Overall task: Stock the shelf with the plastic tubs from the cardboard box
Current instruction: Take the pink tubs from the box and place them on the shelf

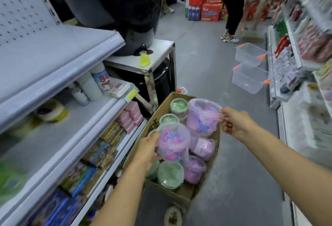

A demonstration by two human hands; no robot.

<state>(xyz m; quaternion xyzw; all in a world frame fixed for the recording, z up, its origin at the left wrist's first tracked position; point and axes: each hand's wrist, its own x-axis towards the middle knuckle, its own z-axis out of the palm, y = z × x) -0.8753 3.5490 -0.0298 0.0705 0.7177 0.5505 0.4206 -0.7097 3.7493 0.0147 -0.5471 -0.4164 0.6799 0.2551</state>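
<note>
Tubs fill your hands: left hand (147, 147) wraps a pink tub (173, 143), right hand (233, 123) pinches another's (203, 116) handle, above the cardboard box (206, 177), several left; shelf (59, 132) mostly bare.

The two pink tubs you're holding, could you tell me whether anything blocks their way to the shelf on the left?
Nothing visible does. The left hand and right hand each hold a pink tub above the cardboard box, and the grey shelf is bare near its front edge.

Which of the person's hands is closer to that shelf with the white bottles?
Left. The left hand, gripping a purple tub, hovers beside the shelf. The right hand, holding another purple tub, is farther out over the cardboard box.
</note>
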